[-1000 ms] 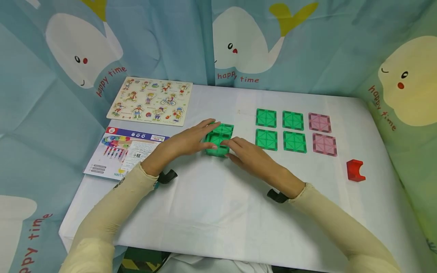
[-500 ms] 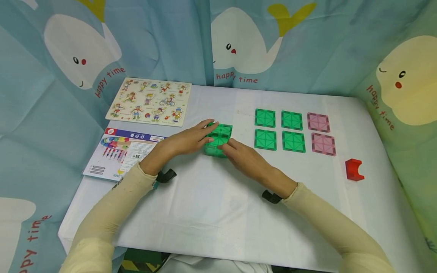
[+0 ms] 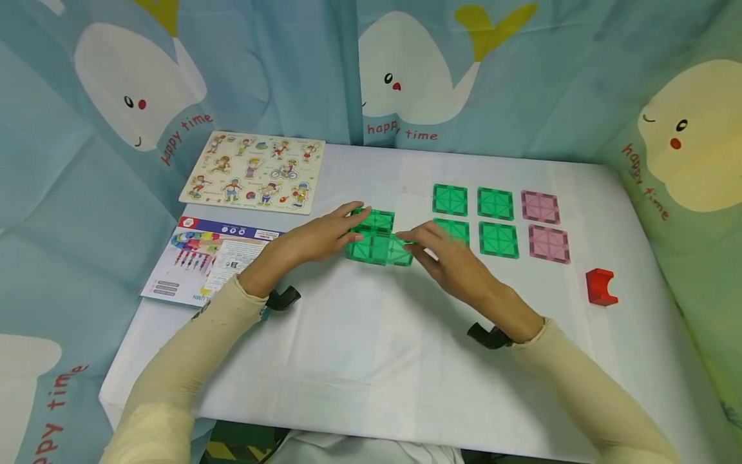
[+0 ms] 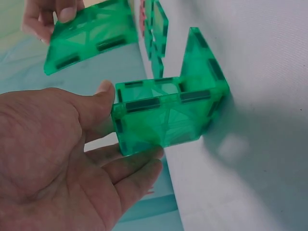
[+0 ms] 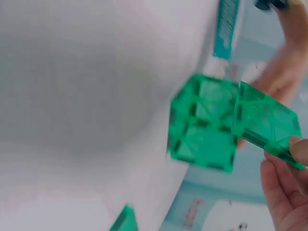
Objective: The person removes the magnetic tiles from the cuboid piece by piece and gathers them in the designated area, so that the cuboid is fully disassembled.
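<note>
My left hand [image 3: 310, 241] steadies a small structure of see-through green magnetic tiles [image 3: 373, 222] at the middle of the table. In the left wrist view, its thumb and fingers grip opposite edges of an upright tile [image 4: 163, 120], and another upright tile [image 4: 199, 62] meets it at a corner. A loose green square magnetic tile [image 5: 267, 118] is pinched by my right hand [image 3: 449, 261], just right of the structure. In the head view this tile overlaps the structure's right side. The right thumb lies on one corner of the tile, with the fingers behind.
Right of the hands, several green tiles [image 3: 496, 240] and two pink tiles [image 3: 549, 243] lie flat in two rows. A red block with a curved notch [image 3: 601, 287] is further right. At left are a picture puzzle board [image 3: 255, 173] and a printed box [image 3: 191, 267].
My right hand first worked at the structure's near side. It has since moved right, now with a green magnetic tile between its fingers. My left hand has stayed at the structure.
</note>
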Demonstrator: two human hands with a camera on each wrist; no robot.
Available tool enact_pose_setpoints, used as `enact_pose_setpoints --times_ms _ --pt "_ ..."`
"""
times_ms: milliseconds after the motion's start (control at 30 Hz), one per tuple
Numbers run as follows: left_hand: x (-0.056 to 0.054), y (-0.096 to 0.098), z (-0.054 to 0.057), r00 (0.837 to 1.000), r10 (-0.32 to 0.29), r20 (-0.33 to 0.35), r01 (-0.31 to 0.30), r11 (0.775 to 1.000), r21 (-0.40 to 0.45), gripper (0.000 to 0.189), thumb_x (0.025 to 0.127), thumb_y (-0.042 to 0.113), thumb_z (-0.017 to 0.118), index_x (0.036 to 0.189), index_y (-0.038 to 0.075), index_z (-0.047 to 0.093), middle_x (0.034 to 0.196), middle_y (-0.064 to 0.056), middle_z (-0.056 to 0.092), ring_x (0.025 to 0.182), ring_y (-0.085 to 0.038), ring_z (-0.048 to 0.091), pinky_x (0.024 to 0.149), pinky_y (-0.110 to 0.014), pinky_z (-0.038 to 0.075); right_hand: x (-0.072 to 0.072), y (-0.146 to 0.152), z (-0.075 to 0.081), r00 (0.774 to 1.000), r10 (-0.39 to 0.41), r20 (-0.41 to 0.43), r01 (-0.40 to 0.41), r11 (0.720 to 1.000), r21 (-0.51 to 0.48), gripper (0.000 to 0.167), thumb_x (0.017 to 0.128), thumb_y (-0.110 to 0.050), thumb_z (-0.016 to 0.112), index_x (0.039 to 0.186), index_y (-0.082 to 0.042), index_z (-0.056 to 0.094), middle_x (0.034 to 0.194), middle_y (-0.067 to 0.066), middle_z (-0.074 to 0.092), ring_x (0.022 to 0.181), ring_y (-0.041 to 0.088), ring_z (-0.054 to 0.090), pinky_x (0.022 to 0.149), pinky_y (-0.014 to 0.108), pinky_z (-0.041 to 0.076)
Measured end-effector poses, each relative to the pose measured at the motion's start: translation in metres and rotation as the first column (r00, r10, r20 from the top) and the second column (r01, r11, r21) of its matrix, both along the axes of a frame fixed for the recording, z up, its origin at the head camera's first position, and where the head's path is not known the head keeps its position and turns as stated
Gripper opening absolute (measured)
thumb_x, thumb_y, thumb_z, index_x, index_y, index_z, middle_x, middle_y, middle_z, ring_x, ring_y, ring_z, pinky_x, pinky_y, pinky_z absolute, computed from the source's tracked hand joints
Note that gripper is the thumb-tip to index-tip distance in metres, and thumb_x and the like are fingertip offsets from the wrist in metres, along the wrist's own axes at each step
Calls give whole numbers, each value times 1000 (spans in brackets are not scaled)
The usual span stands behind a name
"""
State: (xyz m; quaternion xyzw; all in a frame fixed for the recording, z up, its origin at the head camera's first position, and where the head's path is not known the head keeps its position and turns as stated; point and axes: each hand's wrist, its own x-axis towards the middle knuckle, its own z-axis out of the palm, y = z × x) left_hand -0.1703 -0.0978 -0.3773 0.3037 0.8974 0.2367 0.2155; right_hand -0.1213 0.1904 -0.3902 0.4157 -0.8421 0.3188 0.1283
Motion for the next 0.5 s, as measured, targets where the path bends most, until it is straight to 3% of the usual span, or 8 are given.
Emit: enact_pose_setpoints --times_ms 133,233,333,500 --pt "0 -1 -2 1000 -7 -6 7 1000 5 65 115 30 45 170 8 17 176 -18 9 161 -35 22 129 -49 26 -1 23 5 985 -112 132 119 991 -54 33 93 5 76 123 -8 74 110 9 62 89 20 69 82 16 55" --pt "0 -1 -2 1000 -7 -5 7 1000 6 65 115 30 45 170 9 17 176 -18 9 161 -35 22 129 -49 26 1 43 5 945 -183 271 190 982 -1 30 98 0 73 127 -7 74 113 10 59 86 22 67 79 12 52" --pt "-1 -1 -3 1000 -4 -1 4 1000 4 65 115 31 45 170 10 16 177 -17 9 161 -34 23 129 -49 25 1 64 4 885 -235 402 226 972 71 27 102 -4 69 129 -7 73 113 12 57 82 24 68 72 16 50" --pt "-1 -2 -3 1000 -1 2 1 1000 0 66 115 32 45 170 11 16 177 -15 8 161 -35 23 129 -49 25 -2 92 -3 756 -243 607 199 970 140 28 105 -7 65 132 -2 70 125 18 57 101 34 75 82 17 55"
